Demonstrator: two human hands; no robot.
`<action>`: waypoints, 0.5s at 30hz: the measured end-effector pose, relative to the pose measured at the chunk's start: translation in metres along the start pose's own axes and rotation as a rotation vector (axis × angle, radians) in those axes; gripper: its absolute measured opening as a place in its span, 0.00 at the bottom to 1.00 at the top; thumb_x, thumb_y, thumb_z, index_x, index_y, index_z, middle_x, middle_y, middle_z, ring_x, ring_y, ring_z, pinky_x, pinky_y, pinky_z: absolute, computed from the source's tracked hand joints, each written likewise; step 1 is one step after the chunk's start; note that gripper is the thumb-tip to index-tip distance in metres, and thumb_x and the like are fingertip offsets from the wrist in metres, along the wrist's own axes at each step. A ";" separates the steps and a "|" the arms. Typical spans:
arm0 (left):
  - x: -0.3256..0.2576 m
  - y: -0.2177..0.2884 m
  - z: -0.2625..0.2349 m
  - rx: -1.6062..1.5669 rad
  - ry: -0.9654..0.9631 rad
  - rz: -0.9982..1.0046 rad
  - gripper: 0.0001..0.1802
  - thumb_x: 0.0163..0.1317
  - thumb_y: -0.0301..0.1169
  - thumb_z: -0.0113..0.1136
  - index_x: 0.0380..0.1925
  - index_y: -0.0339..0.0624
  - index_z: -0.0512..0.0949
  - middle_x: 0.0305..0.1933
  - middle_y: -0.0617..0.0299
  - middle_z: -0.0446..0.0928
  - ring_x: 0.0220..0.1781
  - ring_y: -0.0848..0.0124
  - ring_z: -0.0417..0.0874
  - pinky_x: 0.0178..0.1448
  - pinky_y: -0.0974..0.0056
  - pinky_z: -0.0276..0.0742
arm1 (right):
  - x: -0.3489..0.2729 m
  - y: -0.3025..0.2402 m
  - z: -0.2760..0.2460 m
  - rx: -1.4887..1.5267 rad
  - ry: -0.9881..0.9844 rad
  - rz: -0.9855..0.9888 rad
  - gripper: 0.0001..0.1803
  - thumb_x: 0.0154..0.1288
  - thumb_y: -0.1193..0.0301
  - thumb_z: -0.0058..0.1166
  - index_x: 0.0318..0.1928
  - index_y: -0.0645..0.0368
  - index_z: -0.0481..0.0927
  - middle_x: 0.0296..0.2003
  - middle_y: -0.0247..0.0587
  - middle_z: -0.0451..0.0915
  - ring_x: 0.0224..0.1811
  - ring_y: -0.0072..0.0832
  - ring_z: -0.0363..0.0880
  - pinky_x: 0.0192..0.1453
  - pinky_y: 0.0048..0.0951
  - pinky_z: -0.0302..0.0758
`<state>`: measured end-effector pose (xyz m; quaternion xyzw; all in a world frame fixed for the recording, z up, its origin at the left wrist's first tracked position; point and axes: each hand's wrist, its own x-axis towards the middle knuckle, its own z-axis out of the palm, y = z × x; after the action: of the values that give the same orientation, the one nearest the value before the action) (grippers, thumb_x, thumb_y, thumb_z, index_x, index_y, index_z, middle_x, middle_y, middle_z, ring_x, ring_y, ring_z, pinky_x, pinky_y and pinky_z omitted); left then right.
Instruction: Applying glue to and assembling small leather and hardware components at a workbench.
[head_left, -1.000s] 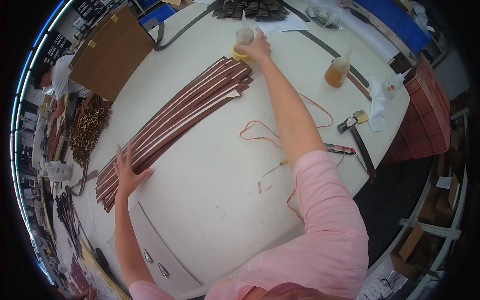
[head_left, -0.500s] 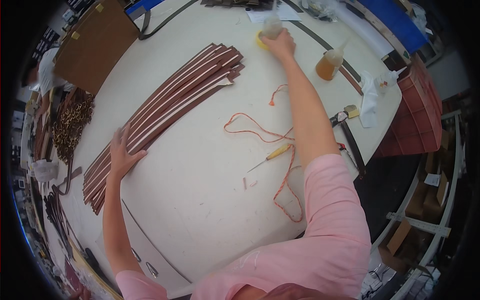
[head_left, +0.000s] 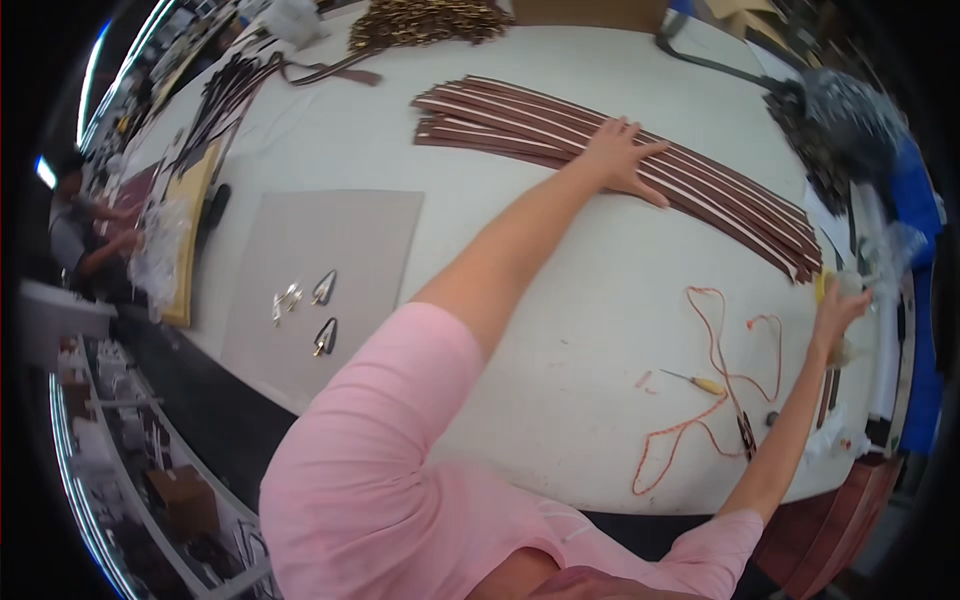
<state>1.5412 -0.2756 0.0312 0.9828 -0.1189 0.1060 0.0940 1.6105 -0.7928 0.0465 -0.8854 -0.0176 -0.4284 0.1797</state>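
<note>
A bundle of long brown leather-like strips (head_left: 500, 115) with pale edges lies across the far part of the table. My left hand (head_left: 618, 162) rests on its middle with fingers spread. Over at the right edge, my right hand (head_left: 838, 318) has its fingers closed around a translucent squeeze bottle (head_left: 852, 284), which is partly hidden. Touching the far right end of the strips is a yellow round thing (head_left: 824, 284). A yellow-handled awl (head_left: 707, 385) and a looped orange cord (head_left: 690, 425) lie nearer to me, left of my right forearm.
A grey mat (head_left: 375, 240) holds two dark-and-metal pointed pieces (head_left: 325, 288) and small metal bits. At the back are a heap of brass-coloured hardware (head_left: 430, 22) and a cardboard box (head_left: 590, 12). A red crate (head_left: 830, 530) stands beyond the right corner. Another person (head_left: 85, 230) is far left.
My view has swung to the left, so the table's contents appear shifted right and rotated. My left hand is still on the strips, and my right hand is still at the bottle.
</note>
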 end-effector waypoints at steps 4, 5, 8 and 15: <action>-0.016 -0.007 -0.002 -0.001 0.122 0.003 0.62 0.46 0.84 0.46 0.78 0.66 0.53 0.80 0.39 0.45 0.82 0.39 0.40 0.80 0.35 0.29 | 0.024 -0.141 -0.101 0.353 -0.183 -0.195 0.28 0.77 0.66 0.49 0.72 0.59 0.62 0.70 0.47 0.65 0.71 0.36 0.68 0.71 0.36 0.68; -0.023 -0.005 -0.004 -0.007 0.107 -0.012 0.62 0.46 0.84 0.46 0.78 0.66 0.53 0.80 0.39 0.45 0.82 0.39 0.40 0.80 0.35 0.29 | 0.021 -0.184 -0.139 0.421 -0.246 -0.199 0.25 0.78 0.68 0.46 0.71 0.59 0.65 0.69 0.45 0.69 0.69 0.34 0.71 0.69 0.35 0.69; -0.053 0.001 -0.026 -0.298 0.174 0.033 0.49 0.64 0.72 0.45 0.76 0.55 0.57 0.79 0.38 0.49 0.82 0.45 0.43 0.79 0.33 0.29 | 0.017 -0.253 -0.203 0.381 -0.435 -0.680 0.19 0.82 0.71 0.37 0.67 0.58 0.71 0.61 0.43 0.78 0.62 0.30 0.78 0.68 0.32 0.71; -0.360 -0.152 -0.147 -0.221 0.373 -0.425 0.27 0.63 0.43 0.66 0.59 0.42 0.78 0.62 0.50 0.78 0.66 0.55 0.76 0.69 0.57 0.70 | -0.136 -0.518 -0.288 1.353 0.062 -0.887 0.22 0.48 0.68 0.66 0.48 0.39 0.84 0.47 0.40 0.84 0.37 0.32 0.81 0.46 0.30 0.81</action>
<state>1.2103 -0.0227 0.0647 0.9330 0.0980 0.2490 0.2405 1.2117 -0.3877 0.2637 -0.4830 -0.6176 -0.3807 0.4903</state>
